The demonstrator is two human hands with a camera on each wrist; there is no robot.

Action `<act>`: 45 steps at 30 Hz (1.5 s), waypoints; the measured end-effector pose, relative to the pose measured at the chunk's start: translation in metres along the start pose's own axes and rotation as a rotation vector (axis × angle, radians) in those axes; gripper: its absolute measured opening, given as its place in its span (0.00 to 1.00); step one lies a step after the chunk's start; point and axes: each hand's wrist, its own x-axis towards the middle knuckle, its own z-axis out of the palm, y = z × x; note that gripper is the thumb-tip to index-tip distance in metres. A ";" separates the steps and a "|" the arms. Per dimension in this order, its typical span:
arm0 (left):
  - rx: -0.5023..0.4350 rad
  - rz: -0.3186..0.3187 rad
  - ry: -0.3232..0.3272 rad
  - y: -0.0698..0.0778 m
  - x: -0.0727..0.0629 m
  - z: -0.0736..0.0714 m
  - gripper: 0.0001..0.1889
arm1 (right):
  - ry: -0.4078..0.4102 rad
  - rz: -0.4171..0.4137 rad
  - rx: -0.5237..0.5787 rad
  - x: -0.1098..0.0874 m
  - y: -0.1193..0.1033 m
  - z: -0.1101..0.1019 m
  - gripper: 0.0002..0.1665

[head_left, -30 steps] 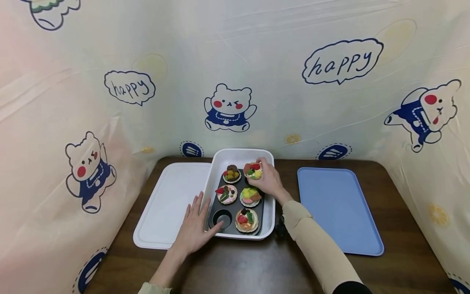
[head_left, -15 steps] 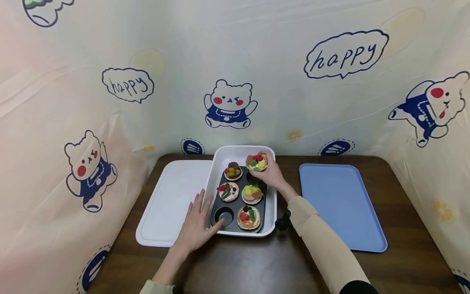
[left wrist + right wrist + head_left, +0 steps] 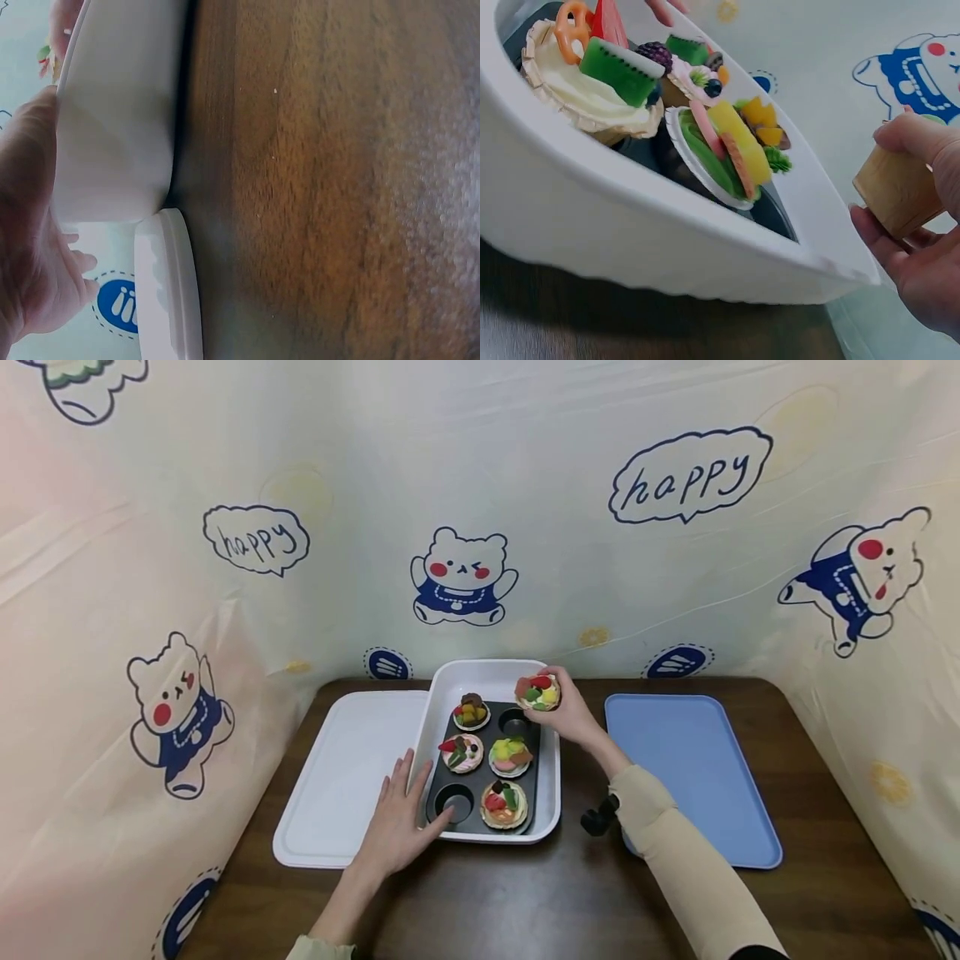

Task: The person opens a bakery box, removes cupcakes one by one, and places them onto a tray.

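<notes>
My right hand [image 3: 572, 714] pinches a fruit tart [image 3: 537, 692] by its side, raised over the back right of a white bin [image 3: 487, 669]. In the right wrist view, the tart's tan case [image 3: 897, 191] shows between thumb and fingers. A dark muffin tin [image 3: 495, 727] lies in the bin. Tarts with brown-and-yellow [image 3: 471, 713], pink [image 3: 461, 753], yellow-green [image 3: 511, 757] and cream [image 3: 504, 804] tops sit in its cups; the dark insides of the back right and front left cups show. My left hand [image 3: 396, 822], fingers spread, rests on the bin's front left rim.
A white tray [image 3: 341, 777] lies left of the bin and a blue tray [image 3: 693, 760] to the right, on a brown wooden table [image 3: 510, 902]. A small black object [image 3: 600, 818] is by the right cuff. Printed curtain [image 3: 480, 485] encloses the back and sides.
My right hand has lifted the fruit tart out of the back right cup and shifted it up and rightward, uncovering that cup. My left hand has stayed at the bin's rim.
</notes>
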 end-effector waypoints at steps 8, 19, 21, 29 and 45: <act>-0.028 -0.014 0.007 0.002 -0.003 0.001 0.48 | 0.033 -0.005 0.016 -0.018 0.009 -0.022 0.45; -0.028 -0.003 0.016 0.002 -0.002 0.000 0.47 | 0.088 0.100 0.034 -0.042 0.015 -0.051 0.47; -0.032 -0.007 0.011 0.001 -0.002 0.000 0.47 | 0.111 0.114 0.029 -0.046 0.018 -0.057 0.48; -0.024 -0.010 0.007 -0.001 0.000 0.002 0.48 | 0.202 0.063 -0.002 -0.055 0.032 -0.077 0.47; -0.019 -0.014 0.000 -0.001 0.000 0.002 0.47 | 0.280 0.107 -0.166 -0.076 0.065 -0.131 0.46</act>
